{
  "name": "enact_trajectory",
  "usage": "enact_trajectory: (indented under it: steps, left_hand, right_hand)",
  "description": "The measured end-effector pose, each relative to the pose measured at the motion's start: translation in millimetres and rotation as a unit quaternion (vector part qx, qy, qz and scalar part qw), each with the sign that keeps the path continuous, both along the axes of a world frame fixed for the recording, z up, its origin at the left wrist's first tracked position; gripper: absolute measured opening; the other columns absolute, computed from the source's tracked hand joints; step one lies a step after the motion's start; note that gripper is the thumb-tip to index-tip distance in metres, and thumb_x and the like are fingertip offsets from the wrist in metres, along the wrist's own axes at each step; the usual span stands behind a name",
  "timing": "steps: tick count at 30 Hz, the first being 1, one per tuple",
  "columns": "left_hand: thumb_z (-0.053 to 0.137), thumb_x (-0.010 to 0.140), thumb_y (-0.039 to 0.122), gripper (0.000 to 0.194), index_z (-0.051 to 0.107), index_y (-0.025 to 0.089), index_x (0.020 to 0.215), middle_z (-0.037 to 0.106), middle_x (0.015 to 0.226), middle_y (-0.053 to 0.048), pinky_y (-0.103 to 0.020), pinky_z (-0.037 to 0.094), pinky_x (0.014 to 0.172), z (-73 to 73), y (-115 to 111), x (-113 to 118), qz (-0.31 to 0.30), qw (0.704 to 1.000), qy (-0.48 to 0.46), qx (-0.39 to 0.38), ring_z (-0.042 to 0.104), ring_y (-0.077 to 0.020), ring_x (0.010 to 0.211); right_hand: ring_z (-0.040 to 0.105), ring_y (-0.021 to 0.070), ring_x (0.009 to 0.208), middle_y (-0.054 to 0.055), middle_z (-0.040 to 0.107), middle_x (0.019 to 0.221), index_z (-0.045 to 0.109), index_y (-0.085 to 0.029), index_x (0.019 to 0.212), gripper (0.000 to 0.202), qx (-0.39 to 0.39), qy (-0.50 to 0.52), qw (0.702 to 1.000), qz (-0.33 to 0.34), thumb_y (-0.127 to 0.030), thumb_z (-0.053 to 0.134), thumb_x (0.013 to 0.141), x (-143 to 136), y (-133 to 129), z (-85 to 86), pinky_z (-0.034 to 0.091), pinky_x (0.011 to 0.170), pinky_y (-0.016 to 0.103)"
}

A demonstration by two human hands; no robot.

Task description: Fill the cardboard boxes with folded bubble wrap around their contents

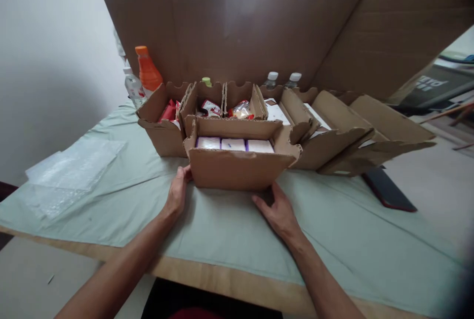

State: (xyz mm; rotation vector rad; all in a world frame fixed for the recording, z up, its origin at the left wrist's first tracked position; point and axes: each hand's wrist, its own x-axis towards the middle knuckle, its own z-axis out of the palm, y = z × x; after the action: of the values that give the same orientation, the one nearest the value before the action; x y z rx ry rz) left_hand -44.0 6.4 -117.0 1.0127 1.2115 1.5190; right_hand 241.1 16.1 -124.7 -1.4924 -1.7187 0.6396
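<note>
A cardboard box [237, 168] stands crosswise at the middle of the table, in front of a row of similar boxes. Three white packs with purple edges [233, 144] sit inside it. My left hand [177, 190] is at the box's left side, its fingertips partly hidden behind the lower corner. Near the lower right corner is my right hand [279, 210], thumb and fingers apart, with the fingertips at the box's bottom edge. Neither hand wraps round the box.
Boxes behind hold red packets [169, 111], snack bags [241, 110] and white packs [276, 111]. An orange bottle [148, 71] and clear bottles [271, 80] stand behind. Bubble wrap [74, 176] lies left, a dark flat object [388, 189] right. A tall cardboard panel [237, 35] rises at the back.
</note>
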Motion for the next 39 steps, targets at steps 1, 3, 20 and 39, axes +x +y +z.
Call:
enact_trajectory:
  steps: [1, 3, 20, 39]
  left_hand:
    - [0.047, 0.089, 0.079, 0.068, 0.074, 0.018, 0.101, 0.079, 0.111, -0.013, -0.047, 0.056, 0.1, -2.6, -3, -2, 0.014, 1.0, 0.006, -0.006, 0.071, -0.0322, 0.112]
    - [0.057, 0.089, 0.067, 0.054, 0.072, 0.018, 0.104, 0.078, 0.109, -0.011, -0.042, 0.057, 0.094, -5.3, -8, -4, 0.053, 0.998, 0.022, -0.02, 0.071, -0.0279, 0.104]
    - [0.07, 0.066, 0.033, 0.032, 0.066, 0.021, 0.095, 0.074, 0.095, -0.005, -0.041, 0.053, 0.095, -7.2, 64, -68, 0.175, 0.962, 0.209, -0.035, 0.066, -0.0264, 0.097]
    - [0.059, 0.071, 0.028, 0.035, 0.069, 0.021, 0.104, 0.074, 0.108, -0.01, -0.05, 0.053, 0.102, -6.2, 49, -72, 0.023, 0.956, 0.293, 0.003, 0.067, -0.0316, 0.108]
  right_hand:
    - [0.068, 0.0363, 0.107, 0.019, 0.073, 0.117, 0.062, -0.016, 0.122, 0.06, 0.003, -0.005, 1.0, -0.011, -0.057, 0.066, 0.079, 1, -1, -5.5, 0.052, 0.095, 0.055]
    - [0.068, 0.0362, 0.105, 0.019, 0.073, 0.114, 0.062, -0.016, 0.119, 0.057, 0.007, -0.005, 1.0, -0.026, -0.058, 0.064, 0.081, 3, -2, -13.1, 0.053, 0.094, 0.055]
    - [0.07, 0.0281, 0.082, 0.009, 0.075, 0.092, 0.064, -0.023, 0.102, 0.04, -0.008, -0.029, 0.998, -0.059, -0.057, 0.061, 0.082, 9, 6, -11.1, 0.056, 0.072, 0.039]
    - [0.07, 0.0276, 0.089, 0.007, 0.075, 0.095, 0.065, -0.023, 0.111, 0.043, -0.006, -0.015, 0.997, -0.069, -0.056, 0.062, 0.083, 9, 5, -12.9, 0.057, 0.081, 0.04]
